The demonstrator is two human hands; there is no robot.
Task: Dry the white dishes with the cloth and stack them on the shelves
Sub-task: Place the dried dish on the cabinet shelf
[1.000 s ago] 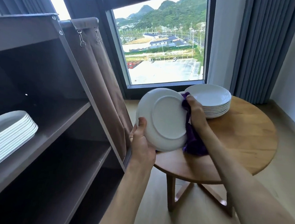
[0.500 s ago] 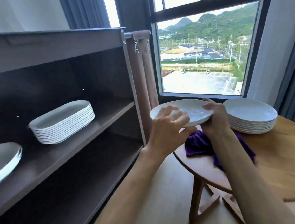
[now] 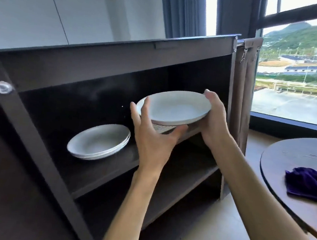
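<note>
I hold a white plate [image 3: 174,107] level in front of the dark shelf unit [image 3: 120,63], at the height of its upper shelf. My left hand [image 3: 152,138] grips the plate's left rim, with the thumb under it. My right hand [image 3: 214,124] grips the right rim. A short stack of round white plates [image 3: 98,141] sits on the upper shelf to the left of the held plate. Just behind and below the held plate, the edge of another white stack [image 3: 160,128] shows, mostly hidden. The purple cloth [image 3: 309,182] lies crumpled on the round wooden table [image 3: 294,154] at the right.
A lower shelf [image 3: 177,180] of the unit shows no dishes. A brown fabric flap [image 3: 242,89] hangs clipped at the unit's right end, next to the window. Bare floor lies between unit and table.
The cloth has left my right hand and lies on the table. Both hands carried the plate left, from over the table to the front of the upper shelf. My view swung left.
</note>
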